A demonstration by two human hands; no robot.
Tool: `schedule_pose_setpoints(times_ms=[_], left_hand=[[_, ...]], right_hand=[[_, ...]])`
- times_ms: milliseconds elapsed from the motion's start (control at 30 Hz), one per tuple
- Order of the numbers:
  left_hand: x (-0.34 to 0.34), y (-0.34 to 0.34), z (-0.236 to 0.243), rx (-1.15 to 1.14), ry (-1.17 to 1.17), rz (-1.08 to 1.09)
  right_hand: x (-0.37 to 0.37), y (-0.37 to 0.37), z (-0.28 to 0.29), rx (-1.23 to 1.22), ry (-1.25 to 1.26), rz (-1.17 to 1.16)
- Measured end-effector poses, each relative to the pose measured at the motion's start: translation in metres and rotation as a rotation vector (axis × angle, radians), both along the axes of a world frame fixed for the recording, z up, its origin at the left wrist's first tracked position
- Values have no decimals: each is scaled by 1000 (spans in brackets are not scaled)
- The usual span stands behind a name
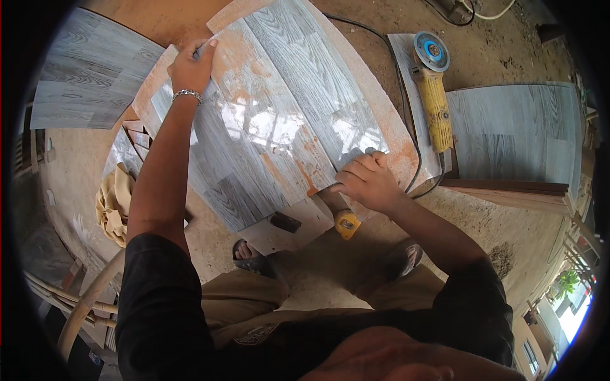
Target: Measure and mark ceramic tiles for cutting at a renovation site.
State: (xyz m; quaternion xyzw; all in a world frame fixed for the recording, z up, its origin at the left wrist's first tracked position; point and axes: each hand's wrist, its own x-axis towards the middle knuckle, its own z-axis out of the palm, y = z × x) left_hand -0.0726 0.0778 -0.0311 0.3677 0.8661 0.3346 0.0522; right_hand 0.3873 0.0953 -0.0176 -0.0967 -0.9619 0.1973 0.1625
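Note:
Glossy grey wood-patterned tiles (pixel 248 146), dusted with orange powder, lie before me on a pinkish backing slab (pixel 397 136). A straight seam runs between a wider left part and a narrower tile strip (pixel 311 70) on the right. My left hand (pixel 192 66) is closed at the far left edge of the wider part, thumb on top and fingers curled. Over the near end of the strip, my right hand (pixel 368 180) has its fingers bent round the edge. What lies under both hands is hidden.
A yellow angle grinder (pixel 435 105) with a blue-centred disc rests at the right, its black cable (pixel 401 95) looping beside the slab. Below the tiles sits a yellow tape measure (pixel 347 224). More tiles stand at left (pixel 95 73) and right (pixel 515 133), with a beige cloth (pixel 114 203) at left.

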Motion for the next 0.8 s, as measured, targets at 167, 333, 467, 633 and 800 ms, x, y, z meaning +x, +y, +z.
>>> schedule_pose_setpoints(times_ms=[167, 333, 467, 633, 800], left_hand=[[-5, -1, 0, -2, 29, -6], [-9, -2, -6, -14, 93, -29], [-10, -5, -7, -24, 107, -48], [-5, -9, 1, 21, 66, -100], [-6, -11, 4, 22, 95, -140]], right_hand=[[-9, 1, -1, -4, -40, -17], [-10, 4, -1, -19, -101, -12], [-13, 8, 4, -9, -112, 24], [-8, 9, 7, -5, -192, 78], [-5, 12, 7, -47, -265, 118]])
